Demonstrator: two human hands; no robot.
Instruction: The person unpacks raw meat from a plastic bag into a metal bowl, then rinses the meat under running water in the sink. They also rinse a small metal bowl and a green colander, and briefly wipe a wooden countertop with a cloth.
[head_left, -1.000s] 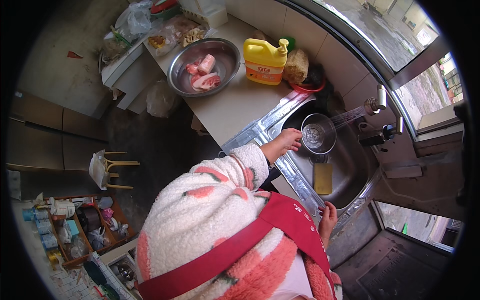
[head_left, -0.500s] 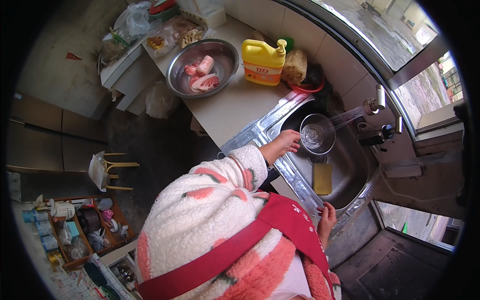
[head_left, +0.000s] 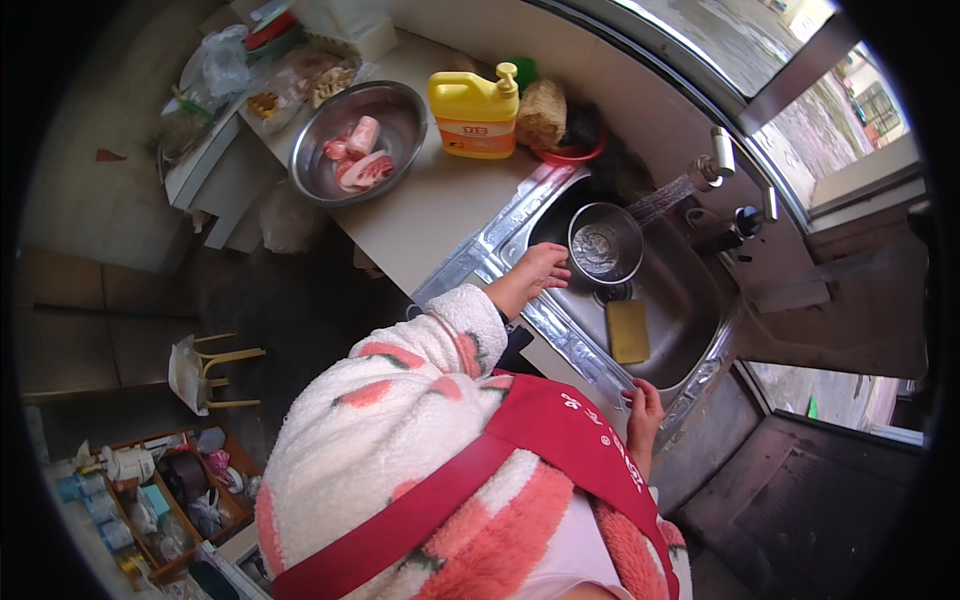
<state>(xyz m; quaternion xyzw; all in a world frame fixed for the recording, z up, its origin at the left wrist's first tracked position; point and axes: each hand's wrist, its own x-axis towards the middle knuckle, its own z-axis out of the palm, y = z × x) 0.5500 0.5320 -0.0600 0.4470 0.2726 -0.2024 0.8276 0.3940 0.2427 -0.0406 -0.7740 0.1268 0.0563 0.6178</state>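
Observation:
At the sink (head_left: 690, 300), my left hand (head_left: 540, 268) is closed with its fingertips at the near left rim of a round metal bowl (head_left: 632, 262). Water from the wall tap (head_left: 708, 172) sprays into this bowl, and clear water swirls in its bottom. A yellow sponge-like block (head_left: 628, 332) lies on the sink floor beside the bowl. My right hand (head_left: 643, 408) is at the sink's front edge, fingers loosely apart and holding nothing.
Left of the sink, a large steel basin (head_left: 310, 150) holds several pieces of raw meat (head_left: 365, 170). A yellow pump jug (head_left: 475, 120), a tan mesh bundle (head_left: 541, 115) and a red bowl (head_left: 570, 155) stand by the wall. A stool (head_left: 205, 375) and crowded shelves (head_left: 165, 490) are behind.
The whole view has shifted, so the scene sits further left. My left hand stays at the bowl's rim, with water still running. My right hand remains near the sink's front edge.

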